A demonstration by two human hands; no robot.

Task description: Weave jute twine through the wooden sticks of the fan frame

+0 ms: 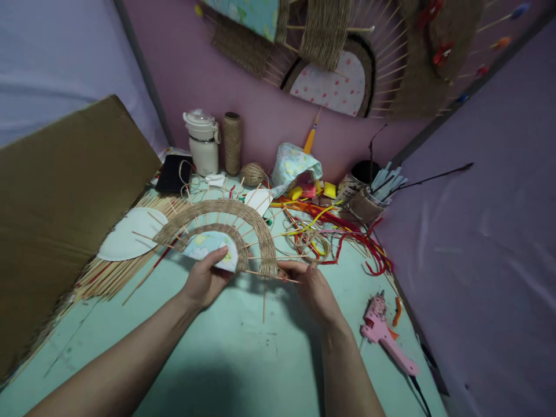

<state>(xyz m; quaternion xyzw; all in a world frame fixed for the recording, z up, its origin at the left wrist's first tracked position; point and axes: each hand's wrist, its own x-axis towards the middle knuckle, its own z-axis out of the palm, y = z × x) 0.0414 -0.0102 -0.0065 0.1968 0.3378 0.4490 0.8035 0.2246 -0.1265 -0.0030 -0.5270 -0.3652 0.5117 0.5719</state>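
A half-round woven twine fan (237,209) is held above the table between my two hands. It has thin sticks spreading outward, two bands of brown twine and a floral cloth half-disc at its centre. My left hand (207,277) grips the cloth part, its thumb on top and fingers underneath. At the fan's right end, my right hand (310,284) pinches the tip of the bottom stick between thumb and fingers. One strand or stick hangs down below the right end of the outer band.
A pink glue gun (386,333) lies at the right. Behind are a white bottle (203,147), a twine spool (232,143), a twine ball (253,174) and red pipe cleaners (347,231). Sticks (113,275) and a cardboard sheet (65,214) occupy the left.
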